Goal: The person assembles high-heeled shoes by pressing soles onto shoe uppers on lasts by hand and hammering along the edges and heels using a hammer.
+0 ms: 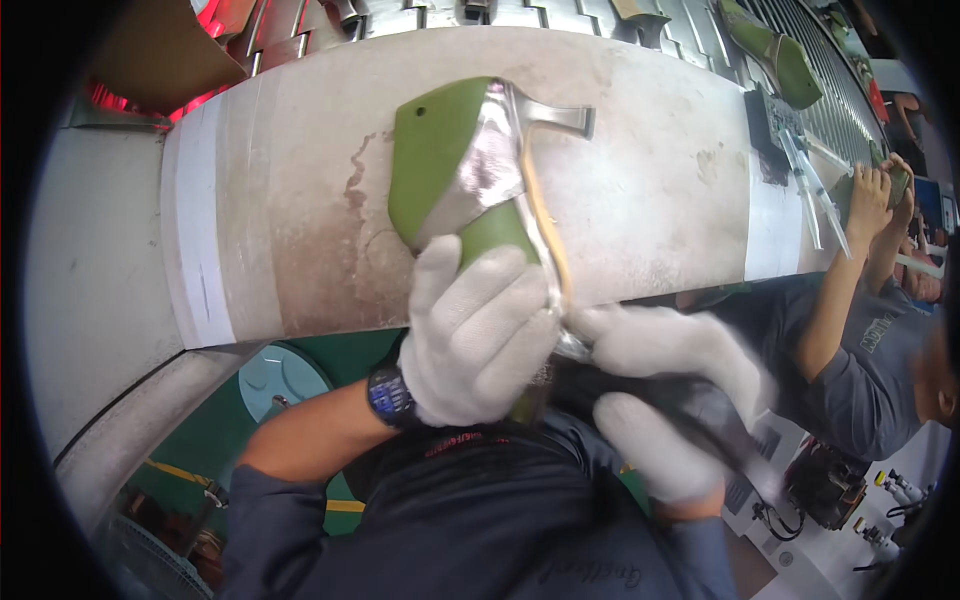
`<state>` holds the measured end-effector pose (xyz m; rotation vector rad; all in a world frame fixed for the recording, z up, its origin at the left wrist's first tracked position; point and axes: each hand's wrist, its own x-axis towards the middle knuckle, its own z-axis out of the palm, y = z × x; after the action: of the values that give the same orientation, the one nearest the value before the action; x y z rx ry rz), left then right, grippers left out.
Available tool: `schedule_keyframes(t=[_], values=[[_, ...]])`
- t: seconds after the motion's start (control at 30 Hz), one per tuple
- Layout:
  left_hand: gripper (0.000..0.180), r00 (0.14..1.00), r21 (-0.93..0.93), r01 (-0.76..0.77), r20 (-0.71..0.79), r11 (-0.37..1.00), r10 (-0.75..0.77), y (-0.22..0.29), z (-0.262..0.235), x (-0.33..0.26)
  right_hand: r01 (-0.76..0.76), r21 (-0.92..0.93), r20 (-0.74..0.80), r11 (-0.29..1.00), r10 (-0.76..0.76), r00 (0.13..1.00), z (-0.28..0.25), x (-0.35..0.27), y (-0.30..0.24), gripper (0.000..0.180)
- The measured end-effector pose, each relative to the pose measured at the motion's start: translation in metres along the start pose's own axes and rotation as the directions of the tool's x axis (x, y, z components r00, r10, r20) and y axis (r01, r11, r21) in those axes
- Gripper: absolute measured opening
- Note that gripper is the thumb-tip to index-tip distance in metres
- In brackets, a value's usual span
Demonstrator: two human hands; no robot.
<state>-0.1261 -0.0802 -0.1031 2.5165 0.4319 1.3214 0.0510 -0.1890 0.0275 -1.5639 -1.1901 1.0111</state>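
Now, the green shoe form [425, 165] stands out over the pale worktop [640, 200], its silver covering [490, 160] and tan edge strip [545, 215] facing right, its lower end reaching the near edge of the table. Left hand [475, 345], white-gloved, has its fingers pressed round that lower part, the wrist out beyond the table edge. Right hand [680, 350], gloved and blurred, has fingertips just beside the form's lower end; whether they pinch anything, I cannot tell. Plenty of bare tabletop either side of the form! Farther right, a dark box [768, 135] sits by slim clear tubes [805, 190], with a co-worker's hand [870, 198] near them, well apart from the form.
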Motion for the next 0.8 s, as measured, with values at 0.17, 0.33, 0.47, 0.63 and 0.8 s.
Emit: schedule_keyframes(t=[0.17, 0.33, 0.47, 0.63, 0.8], values=[[0.051, 0.985, -0.001, 0.027, -0.172, 1.000, -0.027, -0.005, 0.015, -0.018, 0.016, 0.033, -0.101, 0.999, -0.013, 0.995, -0.001, 0.025, 0.012, 0.041], [0.052, 0.990, -0.004, 0.043, -0.133, 0.999, -0.044, -0.004, 0.014, -0.015, 0.240, 0.052, -0.225, 0.969, -0.222, 0.949, -0.008, -0.007, 0.005, 0.050], [0.049, 0.982, 0.017, 0.035, -0.184, 0.999, -0.031, -0.001, 0.009, -0.012, 0.185, 0.105, 0.040, 0.977, -0.190, 0.981, 0.006, -0.001, 0.023, 0.048], [0.069, 0.999, 0.037, 0.042, 0.009, 0.998, -0.043, 0.003, -0.003, 0.019, 0.255, -0.259, -0.063, 0.932, -0.280, 0.958, -0.035, 0.058, 0.039, 0.029], [0.092, 0.803, -0.441, 0.526, -0.025, 0.727, -0.596, 0.007, -0.070, 0.028, 0.391, -0.629, -0.117, 0.672, -0.579, 0.807, -0.058, 0.057, 0.037, 0.035]])
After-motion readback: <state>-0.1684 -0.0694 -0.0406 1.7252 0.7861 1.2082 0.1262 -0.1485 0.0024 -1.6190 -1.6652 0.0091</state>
